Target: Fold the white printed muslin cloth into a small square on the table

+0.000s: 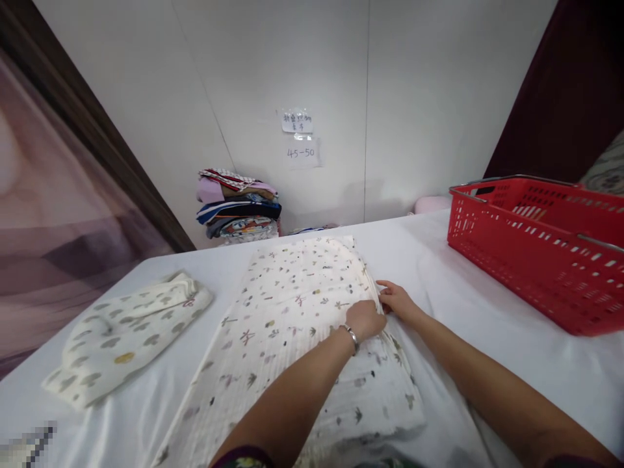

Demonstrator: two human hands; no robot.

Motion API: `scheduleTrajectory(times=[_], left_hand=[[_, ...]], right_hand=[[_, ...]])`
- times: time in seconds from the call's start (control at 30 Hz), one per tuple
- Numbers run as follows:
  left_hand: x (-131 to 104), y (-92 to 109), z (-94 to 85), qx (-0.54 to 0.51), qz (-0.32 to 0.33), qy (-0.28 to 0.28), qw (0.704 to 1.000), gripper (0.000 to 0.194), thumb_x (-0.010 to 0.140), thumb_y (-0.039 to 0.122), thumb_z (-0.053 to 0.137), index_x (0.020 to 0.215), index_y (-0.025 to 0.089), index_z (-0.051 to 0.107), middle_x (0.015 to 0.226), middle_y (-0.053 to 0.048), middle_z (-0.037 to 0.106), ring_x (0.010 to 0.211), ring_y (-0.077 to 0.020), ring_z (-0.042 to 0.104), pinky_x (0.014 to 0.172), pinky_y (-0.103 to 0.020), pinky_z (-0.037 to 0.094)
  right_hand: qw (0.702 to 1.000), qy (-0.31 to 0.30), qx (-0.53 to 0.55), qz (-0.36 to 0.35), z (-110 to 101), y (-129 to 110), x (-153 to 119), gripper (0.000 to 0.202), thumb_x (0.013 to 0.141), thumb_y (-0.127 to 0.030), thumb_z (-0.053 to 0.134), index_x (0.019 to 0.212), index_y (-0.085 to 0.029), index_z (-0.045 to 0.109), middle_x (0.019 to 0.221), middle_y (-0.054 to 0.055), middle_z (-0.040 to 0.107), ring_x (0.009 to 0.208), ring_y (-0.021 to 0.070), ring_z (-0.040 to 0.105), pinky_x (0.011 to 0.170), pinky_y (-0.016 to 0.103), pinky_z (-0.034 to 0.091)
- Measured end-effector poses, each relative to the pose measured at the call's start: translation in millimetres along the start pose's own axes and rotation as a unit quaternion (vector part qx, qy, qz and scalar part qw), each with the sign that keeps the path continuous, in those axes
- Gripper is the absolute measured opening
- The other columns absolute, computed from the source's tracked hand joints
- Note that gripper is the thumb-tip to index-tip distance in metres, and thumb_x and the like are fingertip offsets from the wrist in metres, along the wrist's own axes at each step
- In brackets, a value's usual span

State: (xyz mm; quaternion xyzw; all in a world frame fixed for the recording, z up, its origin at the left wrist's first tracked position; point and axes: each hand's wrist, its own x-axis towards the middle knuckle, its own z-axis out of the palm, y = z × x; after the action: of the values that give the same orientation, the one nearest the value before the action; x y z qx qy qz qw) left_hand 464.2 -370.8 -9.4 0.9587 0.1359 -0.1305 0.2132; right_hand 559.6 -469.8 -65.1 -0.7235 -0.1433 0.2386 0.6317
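A large white cloth [287, 312] printed with small palm trees and animals lies spread in layers over the middle of the bed-like surface. My left hand [364, 320], with a silver bracelet at its wrist, is closed at the cloth's right edge, fingers curled down over the layers. Just right of it, my right hand [396, 301] touches the same edge, thumb and fingers bent around the layered border. Its fingertips are partly hidden by the fabric and my left hand. To the left lies a second white cloth [141, 325] with grey cloud shapes, loosely folded.
A red plastic basket [526, 260] with metal handles stands at the right. Against the back wall is a stack of folded fabrics [238, 205]. Two paper notes [299, 153] are stuck to the wall. A white sheet [414, 247] covers the surface; a sheer curtain [73, 227] hangs at left.
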Motion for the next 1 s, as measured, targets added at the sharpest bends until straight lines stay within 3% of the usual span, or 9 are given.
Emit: scheduleTrajectory(times=[0.27,0.37,0.47,0.57,0.67,0.73,0.83,0.9,1.0], left_hand=[[0.5,0.4,5.2,-0.003,0.011,0.010,1.000,0.035,0.075,0.034,0.046,0.101,0.016,0.061,0.102,-0.012,0.065,0.094,-0.0266,0.060,0.073,-0.032,0.046],[-3.4,0.8,5.8,-0.017,0.041,0.009,0.999,0.032,0.075,0.036,0.047,0.097,0.017,0.061,0.095,-0.009,0.067,0.089,-0.0240,0.061,0.070,-0.029,0.045],[-10.0,-14.9,-2.6,-0.077,0.068,0.011,0.995,0.031,0.076,0.043,0.048,0.092,0.020,0.062,0.087,-0.004,0.067,0.081,-0.0195,0.062,0.066,-0.026,0.044],[-19.7,-61.7,-25.5,-0.134,0.020,0.072,0.988,0.033,0.081,0.044,0.043,0.096,0.021,0.061,0.090,-0.003,0.067,0.077,-0.0168,0.061,0.063,-0.025,0.043],[-38.7,-139.8,-54.6,-0.071,-0.104,0.190,0.974,0.034,0.083,0.039,0.040,0.103,0.018,0.059,0.104,-0.007,0.064,0.089,-0.0190,0.059,0.072,-0.027,0.043],[-56.5,-196.7,-69.5,-0.017,-0.214,0.258,0.942,0.041,0.083,0.038,0.041,0.114,0.014,0.053,0.120,-0.012,0.055,0.106,-0.0231,0.053,0.082,-0.031,0.042],[-81.8,-261.7,-78.9,0.046,-0.321,0.231,0.917,0.049,0.083,0.046,0.035,0.112,0.010,0.053,0.119,-0.018,0.053,0.111,-0.0315,0.048,0.086,-0.040,0.040],[-92.6,-282.5,-78.4,0.056,-0.335,0.229,0.912,0.054,0.083,0.051,0.031,0.112,0.010,0.052,0.119,-0.018,0.053,0.112,-0.0332,0.047,0.085,-0.042,0.040],[-99.0,-287.3,-75.3,0.025,-0.355,0.229,0.906,0.060,0.082,0.055,0.028,0.118,0.012,0.048,0.120,-0.018,0.053,0.105,-0.0323,0.053,0.080,-0.041,0.042]], right_hand=[[0.999,0.011,0.003,-0.034,5.1,1.6,-7.2,0.060,0.074,-0.041,0.056,0.127,-0.019,0.042,0.059,-0.006,0.051,0.043,0.0088,0.046,0.043,0.021,0.038],[0.999,-0.011,-0.014,-0.051,5.1,-0.9,-10.3,0.071,0.069,-0.039,0.061,0.133,-0.021,0.035,0.065,-0.006,0.051,0.048,0.0094,0.047,0.043,0.021,0.038],[0.999,-0.008,-0.018,-0.032,4.0,0.4,-11.2,0.073,0.066,-0.034,0.059,0.133,-0.019,0.034,0.067,-0.005,0.050,0.049,0.0092,0.045,0.042,0.021,0.036],[1.000,-0.003,-0.013,-0.017,2.2,3.7,-10.9,0.072,0.067,-0.033,0.057,0.134,-0.019,0.034,0.067,-0.005,0.049,0.047,0.0088,0.043,0.042,0.021,0.033],[0.999,-0.001,-0.022,-0.023,1.8,4.9,-10.8,0.071,0.069,-0.032,0.056,0.135,-0.019,0.033,0.069,-0.003,0.052,0.050,0.0099,0.046,0.044,0.021,0.035],[0.999,-0.002,-0.040,-0.028,3.1,4.9,-10.7,0.071,0.072,-0.034,0.055,0.136,-0.019,0.032,0.073,-0.002,0.056,0.056,0.0118,0.051,0.050,0.023,0.040],[0.995,0.000,-0.095,-0.035,5.8,8.0,-8.3,0.072,0.074,-0.038,0.057,0.138,-0.021,0.030,0.084,0.001,0.061,0.069,0.0152,0.058,0.064,0.026,0.045],[0.989,0.009,-0.141,-0.040,6.8,12.2,-4.6,0.071,0.073,-0.037,0.057,0.137,-0.022,0.031,0.089,0.001,0.062,0.072,0.0163,0.059,0.067,0.028,0.046],[0.982,0.023,-0.182,-0.041,6.4,15.1,0.2,0.066,0.074,-0.033,0.054,0.136,-0.023,0.033,0.087,0.001,0.062,0.069,0.0160,0.059,0.064,0.028,0.045]])
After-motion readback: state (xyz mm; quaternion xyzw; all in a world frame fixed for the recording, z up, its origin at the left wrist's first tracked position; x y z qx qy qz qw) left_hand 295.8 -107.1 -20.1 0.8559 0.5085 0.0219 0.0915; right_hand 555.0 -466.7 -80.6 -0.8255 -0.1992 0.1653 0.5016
